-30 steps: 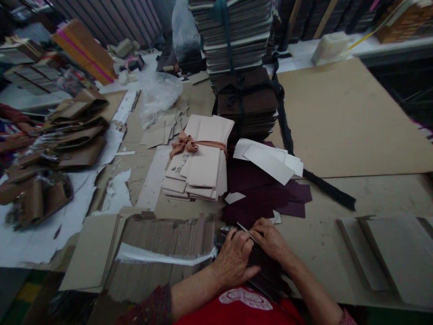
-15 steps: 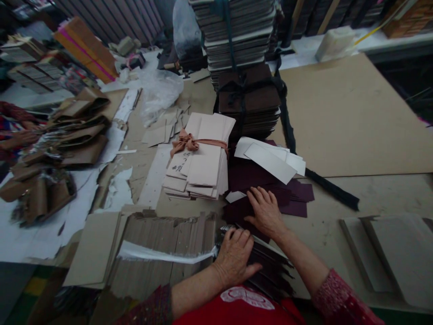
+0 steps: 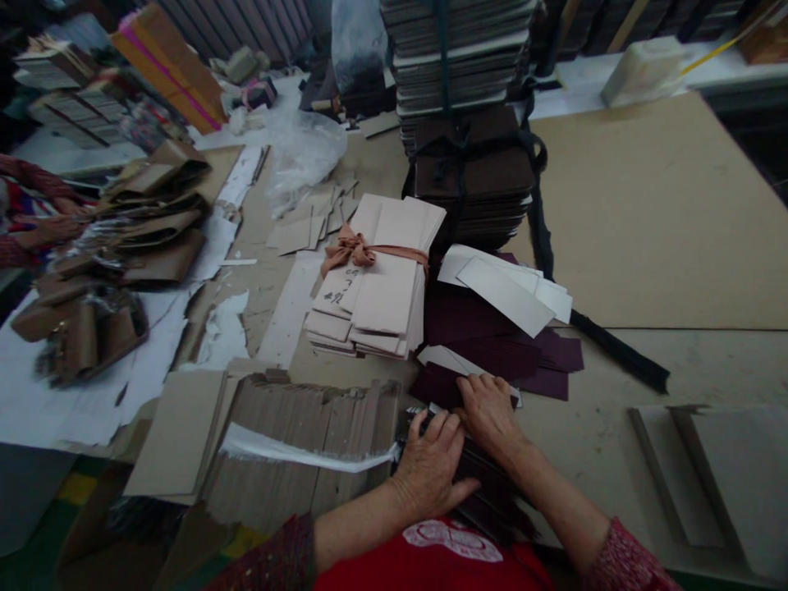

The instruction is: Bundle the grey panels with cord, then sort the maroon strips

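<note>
Dark strips (image 3: 492, 497) lie in a loose pile before the person, nearer than the pale card bundle (image 3: 385, 300) and to the right of it, partly covered by both hands. Their long axis slants: the far ends point leftward, toward the bundle's side, and the near ends point right, away from it. The left hand (image 3: 431, 461) is on the bundle's near right side, laid over the strips' far end, its fingers partly bent and close together, the thumb spread well apart from them; whether the fingertips grip a strip I cannot tell. Just beside it, farther right of the bundle, the right hand (image 3: 492, 414) has its fingers curled downward at the near edge of the plum sheets (image 3: 474, 324); its fingertips are hidden, so I cannot tell whether they pinch anything. Pale strips (image 3: 440, 357) stick out past that hand, on the bundle's near right, slanting the same way. White cards (image 3: 508, 291) lie right of the bundle, and grey boards (image 3: 283, 410) stand packed on its near left.
</note>
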The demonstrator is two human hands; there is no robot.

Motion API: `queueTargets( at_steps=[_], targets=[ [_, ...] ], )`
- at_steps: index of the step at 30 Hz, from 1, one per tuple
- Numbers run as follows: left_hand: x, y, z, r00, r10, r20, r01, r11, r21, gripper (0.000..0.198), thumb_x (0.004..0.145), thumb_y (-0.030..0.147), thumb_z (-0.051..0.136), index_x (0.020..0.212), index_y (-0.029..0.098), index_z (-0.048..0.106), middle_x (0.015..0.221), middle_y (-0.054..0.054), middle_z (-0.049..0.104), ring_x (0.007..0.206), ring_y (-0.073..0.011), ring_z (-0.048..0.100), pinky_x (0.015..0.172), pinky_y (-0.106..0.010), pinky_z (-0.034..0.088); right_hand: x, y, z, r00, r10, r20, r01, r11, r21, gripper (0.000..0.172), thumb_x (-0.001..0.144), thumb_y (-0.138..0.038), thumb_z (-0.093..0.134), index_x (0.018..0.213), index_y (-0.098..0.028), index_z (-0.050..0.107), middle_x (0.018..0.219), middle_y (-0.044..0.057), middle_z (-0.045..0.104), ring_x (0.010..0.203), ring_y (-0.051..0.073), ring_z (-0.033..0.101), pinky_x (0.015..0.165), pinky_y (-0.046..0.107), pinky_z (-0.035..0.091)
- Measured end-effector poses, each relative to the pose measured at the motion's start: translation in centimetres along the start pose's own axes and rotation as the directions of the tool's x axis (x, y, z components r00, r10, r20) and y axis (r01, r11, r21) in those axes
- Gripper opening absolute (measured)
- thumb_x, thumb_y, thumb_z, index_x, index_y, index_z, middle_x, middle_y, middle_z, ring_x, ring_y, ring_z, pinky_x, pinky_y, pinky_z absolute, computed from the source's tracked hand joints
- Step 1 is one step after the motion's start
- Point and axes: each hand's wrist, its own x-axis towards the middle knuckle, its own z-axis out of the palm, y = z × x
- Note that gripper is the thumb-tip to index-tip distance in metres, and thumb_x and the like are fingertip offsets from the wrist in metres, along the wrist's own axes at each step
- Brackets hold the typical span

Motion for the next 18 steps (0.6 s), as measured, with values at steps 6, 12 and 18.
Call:
queueTargets(
  at_steps=[6,12,18],
  targets=[
    [0.01,0.17,0.0,0.998,-0.028,0.048,0.03,0.999,-0.045,0.071,0.091,0.068,0.051,0.139,0.015,0.048,0.145,-0.012,0.05,0.136,-0.0309,0.037,0.115,-0.054,0.017,-0.23,0.46,0.38,0.986,0.146,-0.081,-0.145,0.989,0.023,0.052,0.08,-0.027,0.08,0.122,-0.019,0.051,0.121,0.01,0.055,0.107,0.029,0.048,0.087,0.039,0.036],
    [0.19,0.24,-0.01,0.996,-0.056,0.067,0.062,0.994,-0.092,0.072,0.088,0.066,0.057,0.138,0.015,0.047,0.143,-0.014,0.052,0.136,-0.0325,0.038,0.115,-0.056,0.018,0.08,-0.13,0.53,0.972,0.233,-0.021,-0.231,0.971,0.061,0.041,0.077,-0.025,0.081,0.107,-0.019,0.054,0.114,0.009,0.054,0.104,0.029,0.047,0.085,0.039,0.037],
    [0.24,0.19,0.15,0.996,-0.058,0.062,0.065,0.991,-0.114,0.072,0.088,0.066,0.058,0.138,0.016,0.047,0.144,-0.014,0.052,0.135,-0.0326,0.04,0.115,-0.057,0.018,0.25,-0.41,0.84,0.938,0.342,0.05,-0.345,0.918,0.194,0.032,0.077,-0.021,0.077,0.1,-0.016,0.056,0.116,0.014,0.051,0.106,0.033,0.046,0.088,0.044,0.039]
  ],
)
